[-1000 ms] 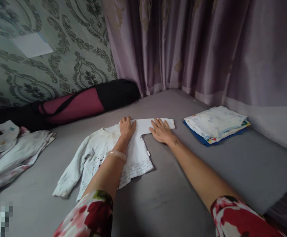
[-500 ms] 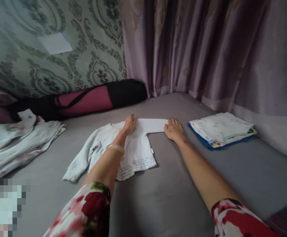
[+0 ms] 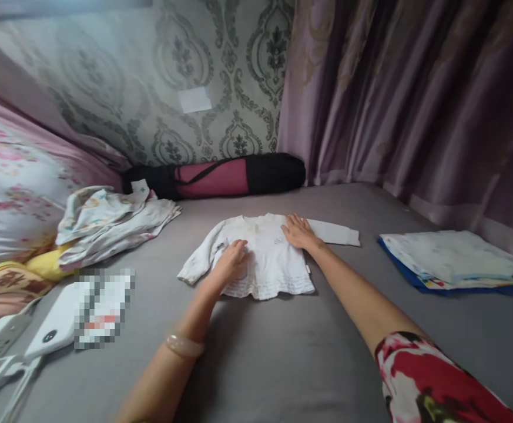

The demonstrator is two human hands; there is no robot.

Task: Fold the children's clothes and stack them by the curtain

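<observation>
The white shirt lay flat under the open right hand and the loosely open left hand. Its neck pointed forward, its long way ran sideways, and gray scribbles lined its bottom.

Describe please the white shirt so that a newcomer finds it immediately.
On the grey sheet, look between the crumpled clothes at left and the folded stack at right. The white shirt lies there beneath the right hand. Unlike those neighbours, it is spread out, with sleeves reaching to both sides.
</observation>
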